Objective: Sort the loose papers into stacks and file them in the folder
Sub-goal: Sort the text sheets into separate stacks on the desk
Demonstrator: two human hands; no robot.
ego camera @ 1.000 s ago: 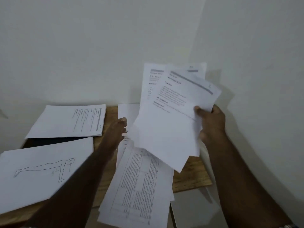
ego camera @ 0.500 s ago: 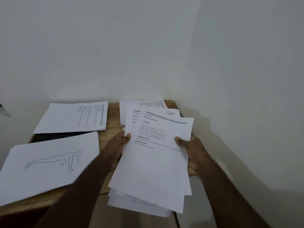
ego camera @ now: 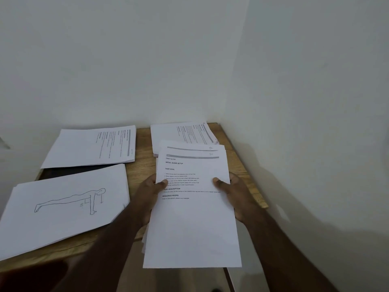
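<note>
I hold a stack of printed sheets over the right part of the wooden table; its near end overhangs the table's front edge. My left hand grips the stack's left edge, thumb on top. My right hand grips the right edge the same way. Behind it lies a text stack in the back right corner. A second text stack lies at the back left, partly over a dark folder. A stack topped by a plank-pose drawing lies front left.
White walls close the table in at the back and on the right. The table's front edge runs under my forearms. A strip of bare wood shows between the left stacks and the sheets in my hands.
The fanned sheets my right hand held up have come down onto the lower sheets. My left hand has taken the left edge, and the sheets now sit squared as one stack.
</note>
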